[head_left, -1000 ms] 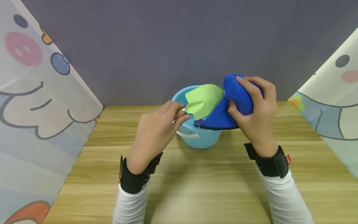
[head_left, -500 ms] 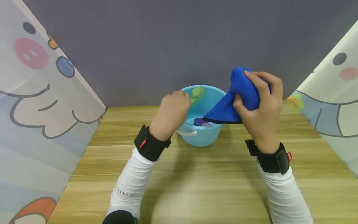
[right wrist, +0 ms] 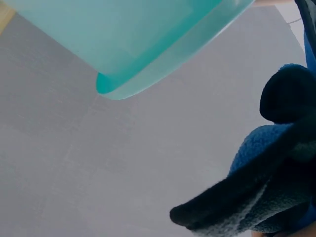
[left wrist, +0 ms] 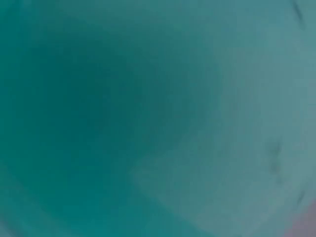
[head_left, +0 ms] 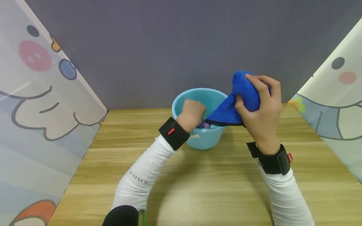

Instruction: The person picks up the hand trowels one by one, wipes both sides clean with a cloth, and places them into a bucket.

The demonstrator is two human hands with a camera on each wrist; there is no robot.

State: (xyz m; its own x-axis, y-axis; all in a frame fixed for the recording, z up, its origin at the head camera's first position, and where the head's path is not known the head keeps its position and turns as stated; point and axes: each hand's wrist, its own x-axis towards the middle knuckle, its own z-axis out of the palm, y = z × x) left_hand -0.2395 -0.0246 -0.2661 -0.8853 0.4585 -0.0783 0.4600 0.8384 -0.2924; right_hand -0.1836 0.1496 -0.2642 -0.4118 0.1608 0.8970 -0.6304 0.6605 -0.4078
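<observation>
My left hand (head_left: 193,112) is down inside the light blue bucket (head_left: 181,96), knuckles up and fingers curled. The green trowel it gripped a moment ago is hidden behind the hand and bucket wall. Only blurred blue-green bucket wall (left wrist: 98,98) shows in the left wrist view. In my right hand (head_left: 264,108), fingers and thumb grip a bunched blue towel (head_left: 246,94) at the bucket's right side. One black-edged corner of the towel hangs down over the rim. A small purple thing (head_left: 204,125) lies inside the bucket near its front.
The bucket stands on a wood-grain table (head_left: 215,188) close to a grey back wall (head_left: 158,53). Cartoon-printed panels (head_left: 34,103) flank the table on both sides. The bucket's white handle (head_left: 194,136) hangs at its front left.
My left hand has turned over and moved right and down into the bucket with the green trowel, which has gone out of sight. The right hand with the towel has shifted slightly right.
</observation>
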